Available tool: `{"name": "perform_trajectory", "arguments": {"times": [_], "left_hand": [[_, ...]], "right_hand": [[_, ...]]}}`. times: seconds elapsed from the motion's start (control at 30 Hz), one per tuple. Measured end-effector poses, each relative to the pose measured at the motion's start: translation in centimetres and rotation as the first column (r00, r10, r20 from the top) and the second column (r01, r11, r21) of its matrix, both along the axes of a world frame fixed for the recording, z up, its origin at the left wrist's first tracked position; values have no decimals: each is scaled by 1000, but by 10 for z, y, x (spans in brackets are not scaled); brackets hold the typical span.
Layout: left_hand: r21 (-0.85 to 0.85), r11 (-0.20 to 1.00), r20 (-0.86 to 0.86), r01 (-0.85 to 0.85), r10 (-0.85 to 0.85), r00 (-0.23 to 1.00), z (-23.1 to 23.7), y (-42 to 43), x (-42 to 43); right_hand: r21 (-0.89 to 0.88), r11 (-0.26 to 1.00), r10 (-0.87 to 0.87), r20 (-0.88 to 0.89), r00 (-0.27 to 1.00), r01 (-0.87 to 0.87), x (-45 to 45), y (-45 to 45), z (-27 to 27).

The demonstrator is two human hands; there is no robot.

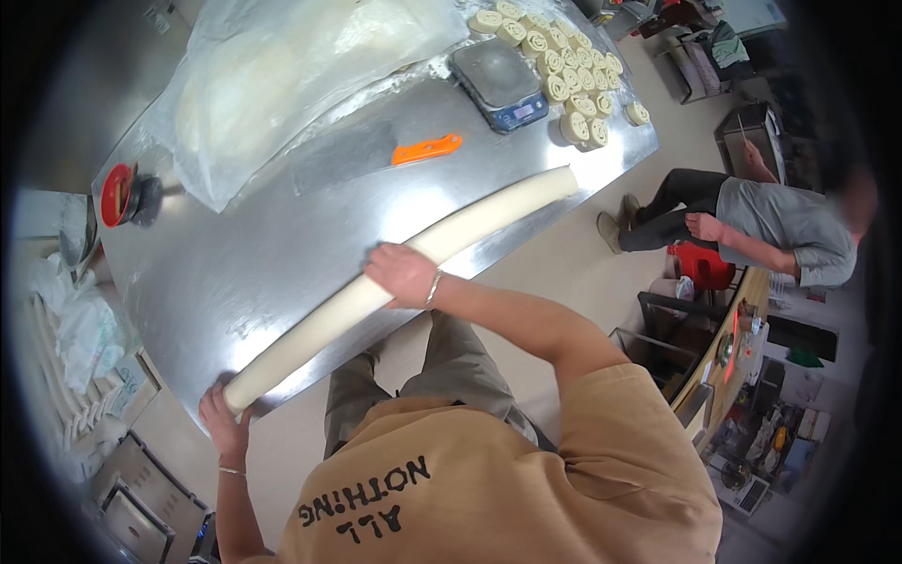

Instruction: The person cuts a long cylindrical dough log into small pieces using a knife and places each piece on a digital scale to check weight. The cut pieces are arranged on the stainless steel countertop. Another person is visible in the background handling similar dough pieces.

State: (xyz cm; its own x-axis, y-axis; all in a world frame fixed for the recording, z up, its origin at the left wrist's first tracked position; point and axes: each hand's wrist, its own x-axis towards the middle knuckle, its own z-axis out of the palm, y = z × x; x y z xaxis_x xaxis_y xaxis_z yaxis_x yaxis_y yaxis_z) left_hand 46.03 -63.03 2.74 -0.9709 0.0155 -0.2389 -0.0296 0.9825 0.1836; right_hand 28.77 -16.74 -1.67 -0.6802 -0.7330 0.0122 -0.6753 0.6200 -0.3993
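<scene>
A long rolled log of dough [338, 312] lies slantwise near the front edge of the steel table. My left hand [224, 421] is at its lower left end, fingers around the tip. Across the middle of the log rests my right hand [403, 275], fingers over its far side; whether it grips or only presses, I cannot tell. Beyond the log lies a wide-bladed cleaver with an orange handle [427, 149]. A digital kitchen scale [497, 81] stands farther back, beside many cut dough spirals [578, 77]. Clear plastic sheeting [282, 77] covers pale dough at the far left.
A red and black bowl [116, 195] stands at the table's left edge. Another person [782, 218] is on the floor to the right, beyond the table's corner. A wooden counter [733, 338] with various items runs along the right. White plastic bags [81, 317] lie at left.
</scene>
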Motion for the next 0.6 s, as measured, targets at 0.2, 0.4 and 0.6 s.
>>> {"name": "perform_trajectory", "arguments": {"times": [0.2, 0.4, 0.6], "left_hand": [[260, 958, -59, 118, -106, 993, -17, 212, -78], [161, 937, -139, 309, -289, 947, -36, 397, -165], [275, 901, -69, 335, -330, 942, -23, 419, -182]], "right_hand": [[27, 993, -114, 21, 993, 114, -45, 169, 2], [-35, 993, -112, -71, 991, 110, -69, 285, 8], [83, 995, -57, 96, 994, 49, -90, 328, 23]]}}
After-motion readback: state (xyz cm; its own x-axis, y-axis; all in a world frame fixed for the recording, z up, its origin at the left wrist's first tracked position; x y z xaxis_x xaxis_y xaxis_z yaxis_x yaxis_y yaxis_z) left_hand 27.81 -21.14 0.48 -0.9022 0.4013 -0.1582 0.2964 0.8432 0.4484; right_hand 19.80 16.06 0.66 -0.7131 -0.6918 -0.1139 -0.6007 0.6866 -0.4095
